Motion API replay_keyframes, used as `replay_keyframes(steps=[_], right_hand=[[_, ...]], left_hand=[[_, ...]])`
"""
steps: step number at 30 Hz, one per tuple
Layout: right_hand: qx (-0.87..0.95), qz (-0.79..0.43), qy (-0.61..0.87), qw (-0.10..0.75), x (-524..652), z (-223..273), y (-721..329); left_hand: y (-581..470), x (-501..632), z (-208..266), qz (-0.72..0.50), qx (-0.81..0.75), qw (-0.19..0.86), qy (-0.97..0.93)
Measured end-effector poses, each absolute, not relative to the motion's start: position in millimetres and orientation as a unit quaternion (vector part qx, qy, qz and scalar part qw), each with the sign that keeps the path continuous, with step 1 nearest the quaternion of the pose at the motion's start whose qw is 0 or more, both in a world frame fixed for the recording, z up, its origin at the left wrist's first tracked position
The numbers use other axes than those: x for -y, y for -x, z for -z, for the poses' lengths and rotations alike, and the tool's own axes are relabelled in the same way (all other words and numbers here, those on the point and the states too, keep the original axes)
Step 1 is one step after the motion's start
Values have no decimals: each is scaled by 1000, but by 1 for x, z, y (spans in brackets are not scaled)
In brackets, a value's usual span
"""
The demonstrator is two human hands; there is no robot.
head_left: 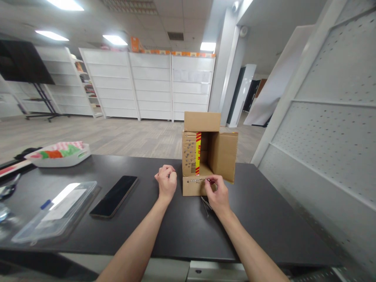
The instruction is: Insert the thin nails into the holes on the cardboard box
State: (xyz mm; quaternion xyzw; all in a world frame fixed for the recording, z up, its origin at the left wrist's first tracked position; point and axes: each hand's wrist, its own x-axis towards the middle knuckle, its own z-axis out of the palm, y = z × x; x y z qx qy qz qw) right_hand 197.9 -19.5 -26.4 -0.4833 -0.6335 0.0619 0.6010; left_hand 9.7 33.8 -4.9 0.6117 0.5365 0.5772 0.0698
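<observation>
An opened cardboard box (225, 152) stands on the dark table, its flaps spread. Dark holes and small shiny dots mark its left panel (188, 150), and a row of them runs along the lower front flap (190, 187). My right hand (219, 194) is at that flap, thumb and fingertips pinched at the row; whatever small thing they hold is too small to name. Just left of the box, my left hand (166, 182) is curled into a loose fist above the table, its contents hidden. Thin metal nails or screws (205, 205) lie beside my right hand.
Left on the table (132, 219) are a black phone (114, 196), a clear plastic case (58, 211) and a white basket (61, 159) with colourful cloth. Scissors (10, 188) lie at the far left edge. A white perforated panel (329, 137) rises along the right side.
</observation>
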Motion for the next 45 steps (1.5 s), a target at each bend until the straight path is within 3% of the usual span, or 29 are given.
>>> replay_keyframes(steps=[15, 45], right_hand=[[675, 21, 458, 579, 21, 26, -196], [709, 50, 411, 571, 19, 28, -199]], left_hand=[[-11, -34, 5, -579, -536, 71, -610], [-11, -36, 8, -585, -528, 72, -612]])
